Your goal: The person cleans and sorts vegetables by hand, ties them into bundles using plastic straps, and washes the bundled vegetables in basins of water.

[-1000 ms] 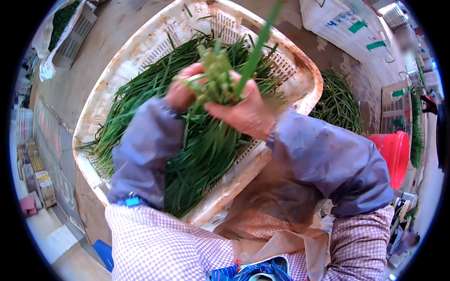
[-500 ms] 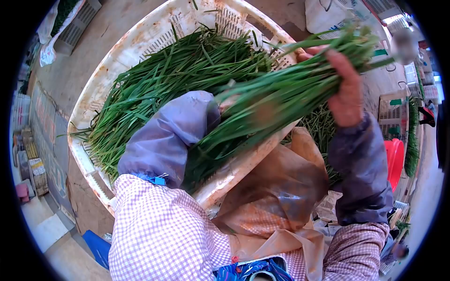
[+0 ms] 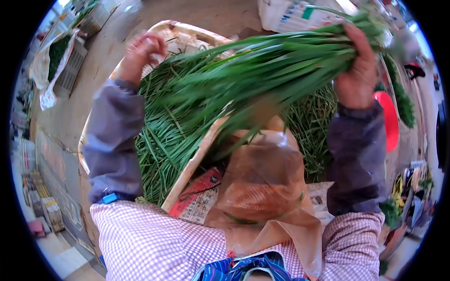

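Observation:
My right hand [image 3: 357, 75] is wrapped round the stem end of a large bunch of chives [image 3: 276, 61], held up at the upper right. The long leaves fan out leftward, blurred by motion, over a white plastic crate [image 3: 187, 180]. Away from the bunch, at the crate's far left side, my left hand [image 3: 140, 54] is raised with bent, somewhat smeared fingers apart and nothing visible in them. Loose chives [image 3: 161, 145] lie heaped in the crate below, partly hidden by the held leaves.
A brown translucent apron [image 3: 262, 173] covers my lap. More cut greens [image 3: 314, 126] lie beyond the crate's right edge. To the right is a red basin [image 3: 388, 122]. A white sack [image 3: 293, 16] stands at the back, and a crate of greens [image 3: 70, 70] at the far left.
My left hand has come out from among the leaves and moved up and left. The bunch, still in my right hand, is now spread wider and more level. The view has shifted.

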`<action>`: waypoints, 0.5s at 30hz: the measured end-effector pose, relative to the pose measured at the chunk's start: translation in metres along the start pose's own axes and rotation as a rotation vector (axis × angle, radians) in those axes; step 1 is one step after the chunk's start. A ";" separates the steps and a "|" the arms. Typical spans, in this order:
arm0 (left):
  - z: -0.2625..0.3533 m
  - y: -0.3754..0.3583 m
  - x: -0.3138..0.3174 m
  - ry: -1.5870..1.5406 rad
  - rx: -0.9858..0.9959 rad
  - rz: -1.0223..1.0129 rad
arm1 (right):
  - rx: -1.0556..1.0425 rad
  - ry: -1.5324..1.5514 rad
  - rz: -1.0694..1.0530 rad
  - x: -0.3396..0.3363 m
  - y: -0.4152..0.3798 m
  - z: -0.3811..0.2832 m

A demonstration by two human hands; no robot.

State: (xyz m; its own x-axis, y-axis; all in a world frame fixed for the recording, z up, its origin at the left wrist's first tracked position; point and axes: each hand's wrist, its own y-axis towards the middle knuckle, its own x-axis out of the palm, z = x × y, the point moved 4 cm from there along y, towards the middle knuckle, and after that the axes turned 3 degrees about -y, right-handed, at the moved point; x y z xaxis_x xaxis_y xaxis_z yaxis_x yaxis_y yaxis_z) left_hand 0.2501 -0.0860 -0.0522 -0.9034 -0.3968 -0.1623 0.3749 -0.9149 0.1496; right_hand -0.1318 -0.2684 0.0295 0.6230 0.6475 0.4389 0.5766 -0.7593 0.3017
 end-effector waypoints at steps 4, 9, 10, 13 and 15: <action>0.141 -0.012 0.150 0.085 0.263 -0.483 | 0.148 0.183 -0.004 0.007 -0.024 0.015; 0.099 -0.047 0.303 -0.333 -0.251 -0.907 | 0.157 0.413 0.153 -0.061 -0.072 0.028; 0.084 -0.055 0.314 -0.439 -0.377 -0.922 | 0.158 0.433 0.210 -0.079 -0.087 0.035; 0.070 -0.071 0.352 -0.301 -0.551 -0.933 | 0.255 0.516 0.435 -0.137 -0.128 0.074; 0.043 -0.074 0.372 -0.169 -0.671 -1.008 | 0.330 0.688 0.549 -0.157 -0.149 0.109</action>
State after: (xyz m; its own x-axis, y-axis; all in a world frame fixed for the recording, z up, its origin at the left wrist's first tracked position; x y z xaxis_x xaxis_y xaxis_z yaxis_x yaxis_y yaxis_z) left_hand -0.1227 -0.1628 -0.0812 -0.8484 0.4809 0.2214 -0.5209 -0.6836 -0.5112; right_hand -0.2577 -0.2497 -0.1765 0.4640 -0.0566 0.8840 0.4808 -0.8221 -0.3050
